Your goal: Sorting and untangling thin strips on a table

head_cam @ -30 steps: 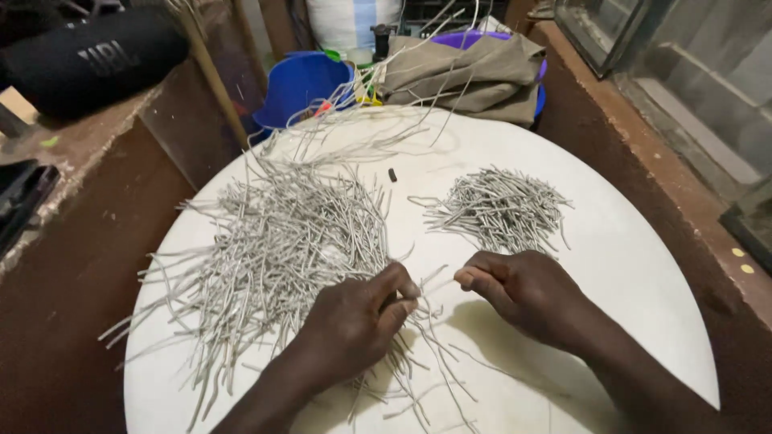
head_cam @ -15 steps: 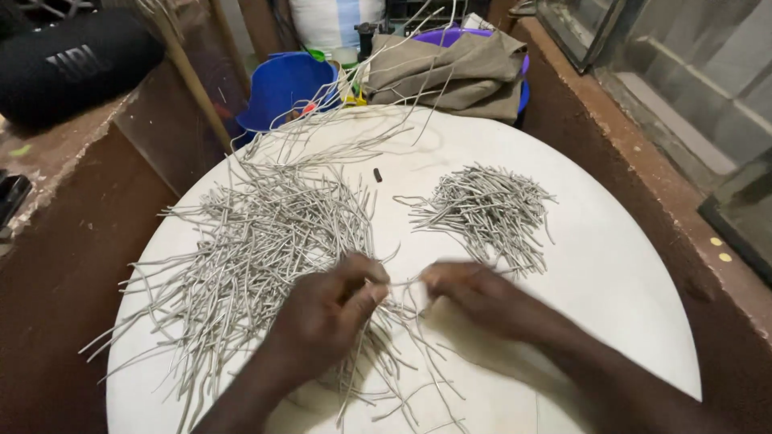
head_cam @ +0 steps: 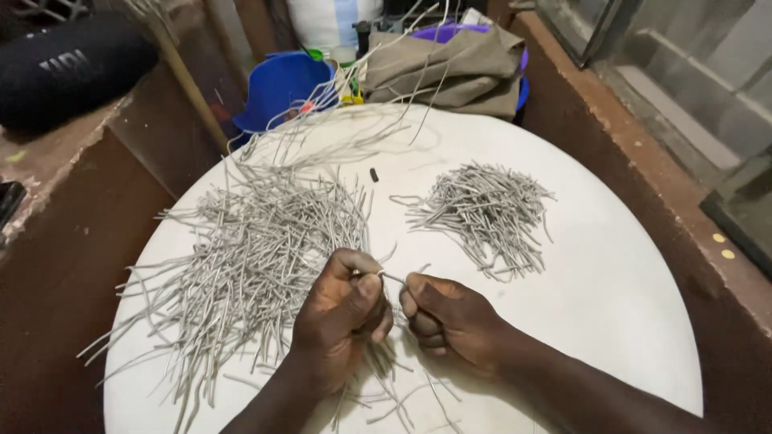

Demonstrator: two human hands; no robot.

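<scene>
A big heap of long grey wire pieces [head_cam: 249, 257] covers the left half of a round white table [head_cam: 611, 281]. A smaller heap of short grey wire pieces [head_cam: 486, 209] lies at the right centre. My left hand [head_cam: 342, 317] and my right hand [head_cam: 446, 317] meet near the table's front, at the big heap's right edge. Both pinch the same thin grey wire piece [head_cam: 392, 278], which spans the small gap between their fingertips. Several loose strands lie under and in front of my wrists.
A small dark bit [head_cam: 374, 174] lies on the table between the heaps. Behind the table sit a blue bucket [head_cam: 281, 84], a folded khaki cloth [head_cam: 450, 64] on a purple basin, and a black cylindrical speaker [head_cam: 68, 68] on the left ledge. Brown walls close in on both sides.
Both hands have drawn closer together and now pinch one wire between them. The view shifted slightly; the heaps lie as before.
</scene>
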